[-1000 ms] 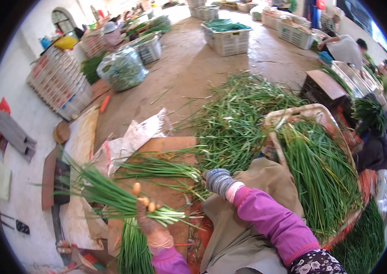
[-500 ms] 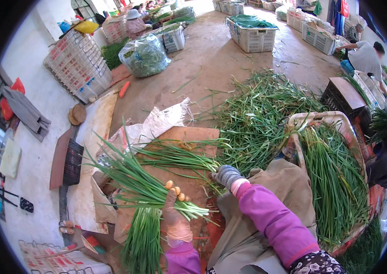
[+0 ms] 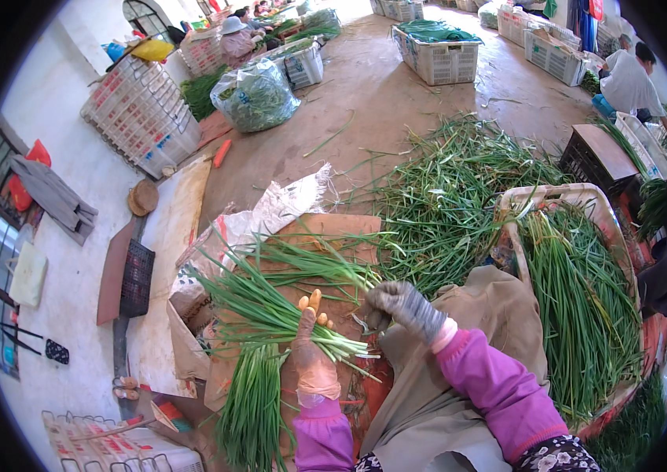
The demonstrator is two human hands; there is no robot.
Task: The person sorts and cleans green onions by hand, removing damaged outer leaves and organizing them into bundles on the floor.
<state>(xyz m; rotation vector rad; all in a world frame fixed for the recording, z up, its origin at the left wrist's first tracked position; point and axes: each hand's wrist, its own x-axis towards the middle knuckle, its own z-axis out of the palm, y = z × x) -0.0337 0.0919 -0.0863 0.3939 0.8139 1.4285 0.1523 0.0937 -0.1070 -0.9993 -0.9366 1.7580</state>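
Note:
My left hand, in an orange-brown glove with pale fingertips, is closed around a bunch of garlic chives, white stem ends pointing right. Beside it my right hand, in a grey glove, has its fingers curled together near the white ends of loose garlic chives on a brown board. Whatever the right fingers pinch is too small or hidden to make out. Below the held bunch, another bundle of chives lies with its leaves toward me.
A brown cloth covers my lap. At right stands a pale basket full of long chives; ahead is a heap of loose leaves. A white woven sack lies beyond the board. A co-worker sits far right.
My right hand has drawn slightly right and down from the loose stems, its fingers now curled. The bunch in my left hand has tilted lower and moved a little right in view.

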